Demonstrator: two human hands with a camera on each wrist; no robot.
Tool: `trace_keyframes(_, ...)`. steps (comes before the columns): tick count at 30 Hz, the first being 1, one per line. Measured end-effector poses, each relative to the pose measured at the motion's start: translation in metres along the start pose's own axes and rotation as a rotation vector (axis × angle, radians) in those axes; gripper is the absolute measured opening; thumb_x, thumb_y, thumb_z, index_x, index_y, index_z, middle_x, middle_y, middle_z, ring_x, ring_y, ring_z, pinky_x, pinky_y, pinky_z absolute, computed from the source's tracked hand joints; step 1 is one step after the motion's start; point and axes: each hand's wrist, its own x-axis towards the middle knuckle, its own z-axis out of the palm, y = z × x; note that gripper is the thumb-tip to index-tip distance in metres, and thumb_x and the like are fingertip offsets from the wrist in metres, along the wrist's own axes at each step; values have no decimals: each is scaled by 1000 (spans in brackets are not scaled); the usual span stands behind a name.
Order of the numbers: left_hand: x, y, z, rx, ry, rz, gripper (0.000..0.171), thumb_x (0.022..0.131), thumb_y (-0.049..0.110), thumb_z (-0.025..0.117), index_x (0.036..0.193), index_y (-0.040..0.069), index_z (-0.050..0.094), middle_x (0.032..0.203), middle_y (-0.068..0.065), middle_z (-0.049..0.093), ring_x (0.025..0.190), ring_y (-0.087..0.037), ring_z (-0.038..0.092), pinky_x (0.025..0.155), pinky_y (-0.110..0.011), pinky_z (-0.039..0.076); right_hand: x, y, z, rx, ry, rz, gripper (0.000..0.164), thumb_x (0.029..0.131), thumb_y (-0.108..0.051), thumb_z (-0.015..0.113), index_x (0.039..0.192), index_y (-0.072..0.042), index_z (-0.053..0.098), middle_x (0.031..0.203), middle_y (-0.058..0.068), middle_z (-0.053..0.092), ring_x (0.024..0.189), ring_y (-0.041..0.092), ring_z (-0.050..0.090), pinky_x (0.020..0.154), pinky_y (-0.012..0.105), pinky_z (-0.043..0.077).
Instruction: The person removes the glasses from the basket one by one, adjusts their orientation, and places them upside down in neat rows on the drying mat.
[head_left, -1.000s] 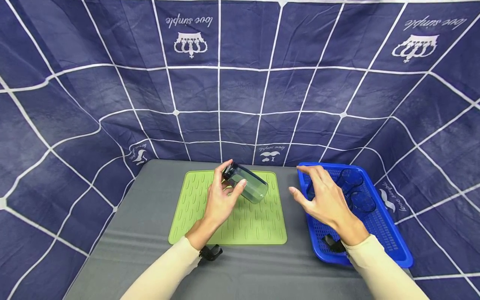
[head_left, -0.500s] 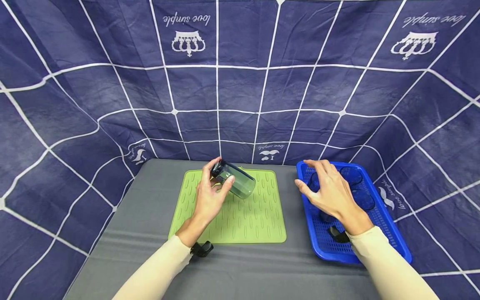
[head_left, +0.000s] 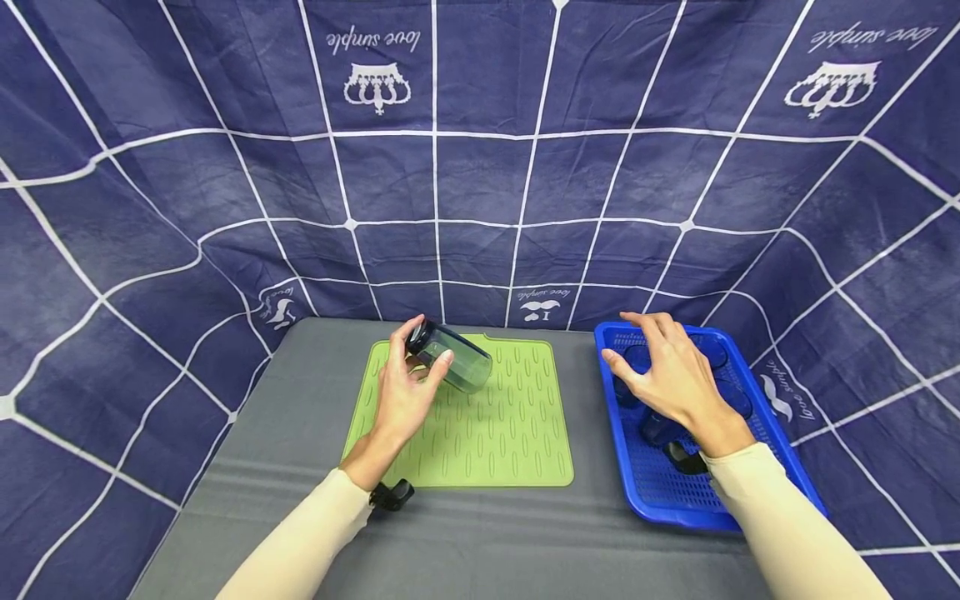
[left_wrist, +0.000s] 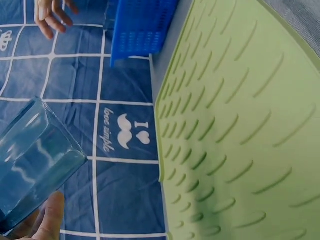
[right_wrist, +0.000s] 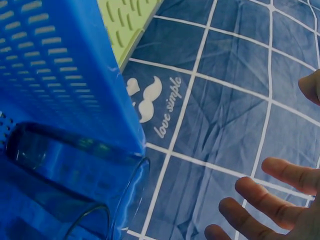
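My left hand (head_left: 401,396) holds a clear drinking glass (head_left: 463,365) by its dark-looking end, thumb on one side and fingers on the other. The glass tilts over the green ribbed mat (head_left: 517,450), its free end pointing right and down. In the left wrist view the same glass (left_wrist: 42,155) looks bluish, with fingertips (left_wrist: 52,215) at its lower side. Over the blue plastic basket (head_left: 637,500), my right hand (head_left: 678,387) hovers with fingers spread and nothing in it. Clear glasses (right_wrist: 75,165) lie in the basket, partly hidden below that hand in the head view.
The mat lies flat on a grey cloth-covered table (head_left: 487,542), with the basket to its right. A dark blue curtain (head_left: 480,183) with white grid lines stands behind and along both sides.
My left hand has moved left with the glass, from the mat's middle toward its left part. The right hand has shifted slightly right over the basket, fingers still spread.
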Motion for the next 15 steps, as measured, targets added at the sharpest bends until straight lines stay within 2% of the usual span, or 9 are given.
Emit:
trace_keyframes(8, 3, -9, -13, 50, 24, -8, 75, 109, 23, 86, 174, 25, 49, 140, -19, 77, 119, -41, 86, 100, -54, 72, 1, 11, -1, -25, -20, 10, 73, 104, -60, 79, 163, -21, 64, 147, 18, 67, 133, 48, 65, 93, 77, 59)
trace_keyframes(15, 5, -16, -26, 139, 41, -3, 78, 107, 23, 88, 174, 25, 48, 130, -20, 78, 116, -40, 86, 100, -53, 73, 2, 21, -2, -65, -39, 15, 76, 103, -63, 79, 165, -21, 63, 148, 19, 67, 134, 50, 65, 94, 78, 59)
